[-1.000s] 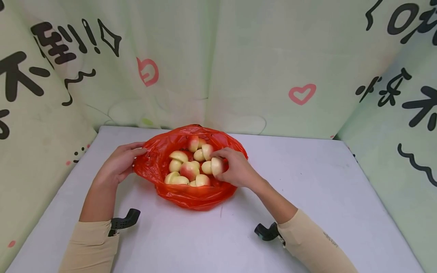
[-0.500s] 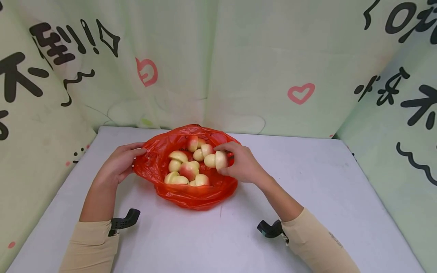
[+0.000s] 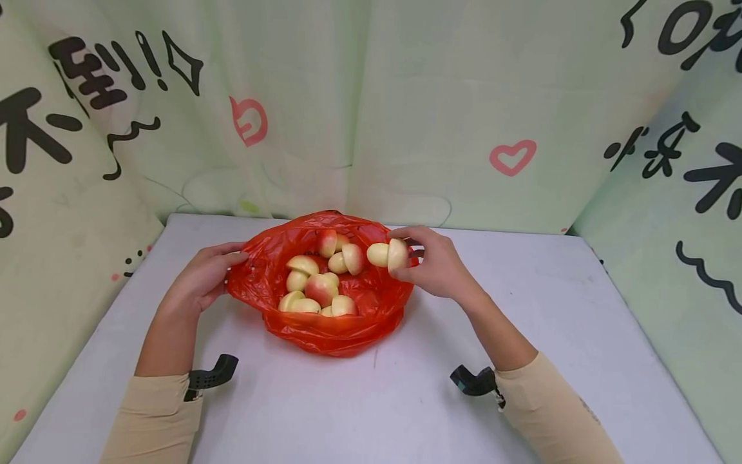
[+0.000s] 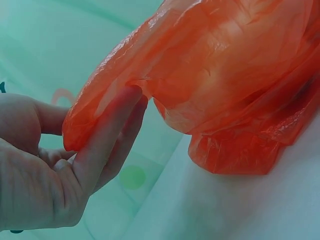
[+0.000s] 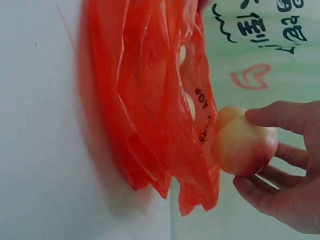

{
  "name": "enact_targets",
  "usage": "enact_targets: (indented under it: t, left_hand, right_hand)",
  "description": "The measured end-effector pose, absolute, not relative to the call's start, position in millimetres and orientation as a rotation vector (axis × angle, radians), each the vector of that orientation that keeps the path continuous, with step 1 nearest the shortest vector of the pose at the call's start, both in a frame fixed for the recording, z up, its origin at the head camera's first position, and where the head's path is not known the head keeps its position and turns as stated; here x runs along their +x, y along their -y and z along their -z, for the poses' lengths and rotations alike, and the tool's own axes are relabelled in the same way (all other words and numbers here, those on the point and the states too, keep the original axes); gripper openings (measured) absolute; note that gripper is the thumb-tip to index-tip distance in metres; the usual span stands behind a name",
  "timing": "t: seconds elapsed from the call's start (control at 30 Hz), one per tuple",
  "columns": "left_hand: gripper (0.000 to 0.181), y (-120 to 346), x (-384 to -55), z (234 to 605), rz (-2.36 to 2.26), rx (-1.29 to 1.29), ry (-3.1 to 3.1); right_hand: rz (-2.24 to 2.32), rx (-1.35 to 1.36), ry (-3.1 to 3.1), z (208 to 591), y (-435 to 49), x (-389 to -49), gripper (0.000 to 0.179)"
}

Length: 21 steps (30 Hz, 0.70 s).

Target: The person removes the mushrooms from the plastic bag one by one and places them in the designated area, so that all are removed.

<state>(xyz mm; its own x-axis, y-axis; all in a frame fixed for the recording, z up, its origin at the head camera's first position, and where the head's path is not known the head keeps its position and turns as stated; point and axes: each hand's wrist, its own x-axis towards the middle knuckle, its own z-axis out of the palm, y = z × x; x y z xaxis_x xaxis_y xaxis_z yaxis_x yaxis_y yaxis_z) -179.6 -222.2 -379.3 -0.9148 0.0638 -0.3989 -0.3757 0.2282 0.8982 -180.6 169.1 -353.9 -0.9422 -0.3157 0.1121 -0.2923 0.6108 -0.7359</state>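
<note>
A red plastic bag [image 3: 335,340] lies with its mouth spread, and several cream mushrooms with pinkish-red caps [image 3: 321,290] are inside it. At the bag's left edge my left hand [image 3: 201,276] pinches the film between thumb and fingers; in the left wrist view its fingers [image 4: 107,140] are partly behind the bag's edge. Over the bag's right rim, my right hand [image 3: 440,263] grips one mushroom [image 3: 398,255] by its cap, stem pointing left. The right wrist view shows this mushroom [image 5: 245,145] between thumb and fingertips, beside the bag's opening.
A white-covered table [image 3: 371,412] carries the bag near its back edge. Pale green curtains [image 3: 429,116] with black characters and pink hearts stand behind and on both sides. Black wrist cameras [image 3: 475,381] stick out from both sleeves.
My right hand has lifted the mushroom up and to the right, from among the others to the bag's right rim. The left hand has stayed at the bag's left edge.
</note>
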Motion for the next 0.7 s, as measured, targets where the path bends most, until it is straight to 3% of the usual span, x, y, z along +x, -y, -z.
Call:
enact_targets:
  t: [0.7]
  left_hand:
    - [0.060, 223, -179, 379, -1.740, -0.260, -2.156]
  right_hand:
    - [1.337, -0.372, -2.898, 350, -212, -194, 0.058]
